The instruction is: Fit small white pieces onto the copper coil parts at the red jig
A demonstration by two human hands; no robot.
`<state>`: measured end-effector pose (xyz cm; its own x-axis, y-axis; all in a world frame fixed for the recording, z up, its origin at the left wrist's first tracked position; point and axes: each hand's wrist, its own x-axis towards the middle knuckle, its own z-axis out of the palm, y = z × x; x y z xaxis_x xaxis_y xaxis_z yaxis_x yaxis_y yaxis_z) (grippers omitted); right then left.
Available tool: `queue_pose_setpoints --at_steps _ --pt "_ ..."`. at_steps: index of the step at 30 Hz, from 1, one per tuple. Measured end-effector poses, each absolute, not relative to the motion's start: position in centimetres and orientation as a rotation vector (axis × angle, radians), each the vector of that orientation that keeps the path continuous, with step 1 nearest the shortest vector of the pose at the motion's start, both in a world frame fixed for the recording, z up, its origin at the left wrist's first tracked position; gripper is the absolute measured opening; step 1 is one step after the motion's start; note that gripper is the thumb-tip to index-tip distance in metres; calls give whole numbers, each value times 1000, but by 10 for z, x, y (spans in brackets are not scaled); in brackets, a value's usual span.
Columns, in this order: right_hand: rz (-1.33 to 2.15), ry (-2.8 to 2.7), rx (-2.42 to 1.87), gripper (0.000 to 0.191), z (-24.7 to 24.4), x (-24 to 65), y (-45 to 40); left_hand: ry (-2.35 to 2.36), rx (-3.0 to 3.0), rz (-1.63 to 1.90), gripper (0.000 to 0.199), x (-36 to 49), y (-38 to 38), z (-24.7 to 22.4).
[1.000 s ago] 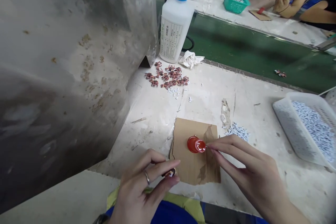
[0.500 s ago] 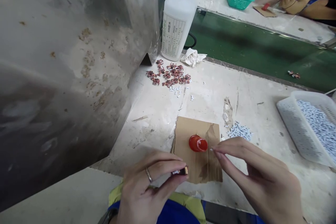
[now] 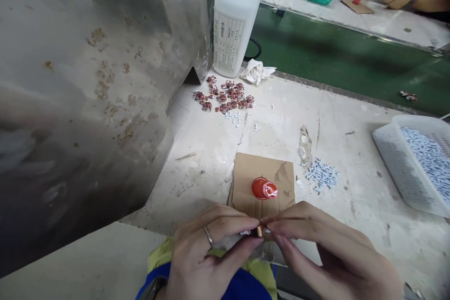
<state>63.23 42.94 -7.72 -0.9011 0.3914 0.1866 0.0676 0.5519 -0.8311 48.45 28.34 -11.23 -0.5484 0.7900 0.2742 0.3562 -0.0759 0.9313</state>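
Coil part (image 3: pixel 258 231), tiny, is pinched between left hand (image 3: pixel 207 253) and right hand (image 3: pixel 330 255) fingers closed on it at 6 o'clock of the red glue cap (image 3: pixel 263 188), seemingly mid-fitting, calling for fine alignment.

Tiny part (image 3: pixel 259 231) pinched right between both sets of fingertips, low over the near edge of the cardboard. It's mostly hidden, just a tan end and some dark and white bits showing, too small to say more. It's sitting just below the red cap.
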Motion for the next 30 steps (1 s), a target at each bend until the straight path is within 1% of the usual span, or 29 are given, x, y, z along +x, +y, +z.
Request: queue_pose_setpoints --at_steps 5,8,13,16,18,20,23,24,27,30 --pt "1278 -2450 -355 36 -77 630 429 1838 1253 1664 16 482 284 -111" --pt "1224 -2492 -323 35 -79 633 430 1841 1261 1671 17 483 285 -111" --pt "861 -2675 -215 30 -77 644 429 1817 1319 1655 19 483 286 -111" --pt "794 -2692 -233 32 -76 646 428 1797 1322 1675 18 482 287 -110" --pt "859 -2667 -259 34 -76 644 429 1791 1305 1683 16 481 288 -109" --pt "998 -2599 -280 38 -76 639 430 1790 1293 1676 16 480 288 -108" --pt "1200 -2496 -325 42 -78 631 432 1809 1296 1676 22 478 289 -107" --pt "1242 -2482 -334 40 -78 628 432 1826 1301 1678 24 477 290 -107" --pt "1319 -2496 -335 25 -76 619 430 1894 1354 1648 30 477 287 -107" --pt "1291 -2516 -319 13 -70 609 440 2039 1379 1570 41 480 276 -105"
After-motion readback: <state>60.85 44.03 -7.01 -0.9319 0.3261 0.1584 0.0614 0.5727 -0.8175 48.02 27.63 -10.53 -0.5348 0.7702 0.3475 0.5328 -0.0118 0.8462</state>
